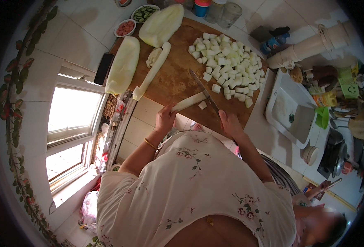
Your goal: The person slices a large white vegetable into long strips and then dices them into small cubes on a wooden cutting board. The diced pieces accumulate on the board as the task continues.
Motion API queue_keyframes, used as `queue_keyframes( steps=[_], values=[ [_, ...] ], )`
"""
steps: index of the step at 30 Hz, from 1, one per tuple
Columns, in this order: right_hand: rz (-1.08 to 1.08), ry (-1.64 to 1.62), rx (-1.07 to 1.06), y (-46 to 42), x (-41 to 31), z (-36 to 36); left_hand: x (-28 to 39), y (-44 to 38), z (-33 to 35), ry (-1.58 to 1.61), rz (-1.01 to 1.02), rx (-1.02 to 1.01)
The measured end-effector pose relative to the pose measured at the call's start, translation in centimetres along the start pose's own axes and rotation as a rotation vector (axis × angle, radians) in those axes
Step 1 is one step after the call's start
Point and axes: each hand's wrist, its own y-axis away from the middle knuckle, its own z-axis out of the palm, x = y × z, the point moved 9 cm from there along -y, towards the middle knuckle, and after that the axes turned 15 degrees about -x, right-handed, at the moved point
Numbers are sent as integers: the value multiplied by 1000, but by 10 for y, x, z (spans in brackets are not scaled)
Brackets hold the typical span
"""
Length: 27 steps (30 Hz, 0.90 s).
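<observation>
My left hand grips the near end of a pale melon or gourd strip lying on the wooden cutting board. My right hand is closed on the handle of a kitchen knife, whose blade lies across the strip's far end. One cut piece rests beside the strip. A large spread of pale cubes covers the board's right part. At the left are two large hollowed pieces, a long curved strip and a small pale chunk.
Bowls of sliced cucumber and pink slices stand by the board's far left corner, above a black phone-like object. Jars line the back. A white sink is at right. Another person stands at lower right.
</observation>
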Motion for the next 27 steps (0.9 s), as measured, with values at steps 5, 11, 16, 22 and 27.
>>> queue_keyframes(
  steps=[5,11,16,22,27],
  values=[
    [160,-31,-86,-30,21,10,-3,-2,-1,-35,-52,6],
    [-8,-192,53,-15,5,-15,7,-23,10,-5,29,66],
    [-29,-125,72,21,-16,-26,19,-33,15,-36,58,42],
    [41,164,44,17,-13,-23,22,-33,12,-77,120,48],
    [89,194,18,-21,8,-11,22,-35,11,-96,114,39]
  ],
)
